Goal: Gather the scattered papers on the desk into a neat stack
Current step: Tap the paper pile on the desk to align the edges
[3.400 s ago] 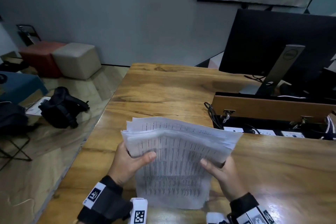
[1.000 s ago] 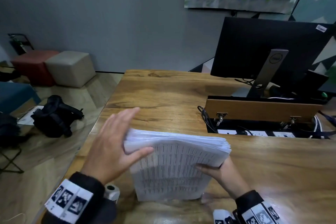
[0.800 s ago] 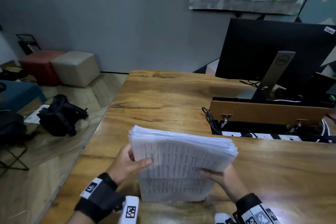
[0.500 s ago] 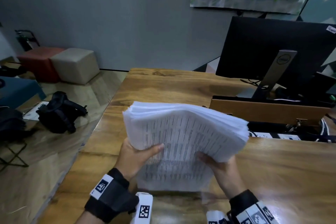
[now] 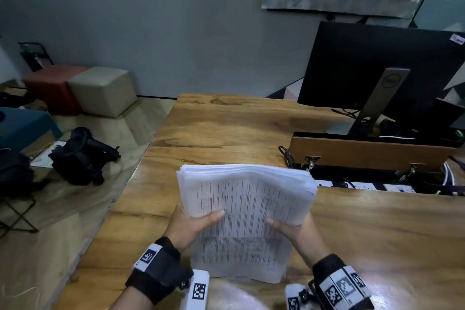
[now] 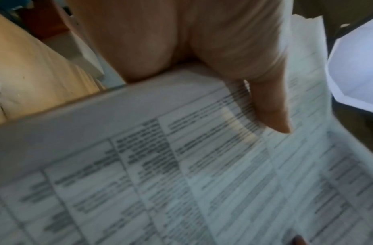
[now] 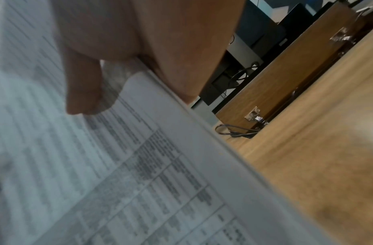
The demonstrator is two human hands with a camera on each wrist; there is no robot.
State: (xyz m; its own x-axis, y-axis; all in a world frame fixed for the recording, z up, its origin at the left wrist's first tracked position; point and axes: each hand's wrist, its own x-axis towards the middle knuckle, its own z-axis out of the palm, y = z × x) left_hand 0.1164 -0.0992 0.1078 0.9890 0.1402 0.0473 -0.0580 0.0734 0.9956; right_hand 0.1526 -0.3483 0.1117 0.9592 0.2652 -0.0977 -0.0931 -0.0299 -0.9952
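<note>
A thick stack of white printed papers (image 5: pixel 245 211) stands nearly upright on the wooden desk (image 5: pixel 226 131), its lower edge near the desk's front. My left hand (image 5: pixel 193 224) grips its left side, thumb across the printed front sheet. My right hand (image 5: pixel 293 230) grips the right side in the same way. The fingers of both hands are hidden behind the sheets. In the left wrist view the left thumb (image 6: pixel 269 106) lies on the stack of papers (image 6: pixel 181 182). The right wrist view has the right thumb (image 7: pixel 82 89) pressed on the stack of papers (image 7: pixel 97 165).
A black monitor (image 5: pixel 377 68) on a grey stand sits at the back right, behind an open wooden cable flap (image 5: pixel 370 153) with sockets and cords. The desk's left edge drops to the floor, where a black bag (image 5: pixel 80 156) and cube stools (image 5: pixel 100 90) stand.
The left hand left the stack a second ago, then took hold of its left side again. The stack was lifted and has since come back down, its top edges now more even.
</note>
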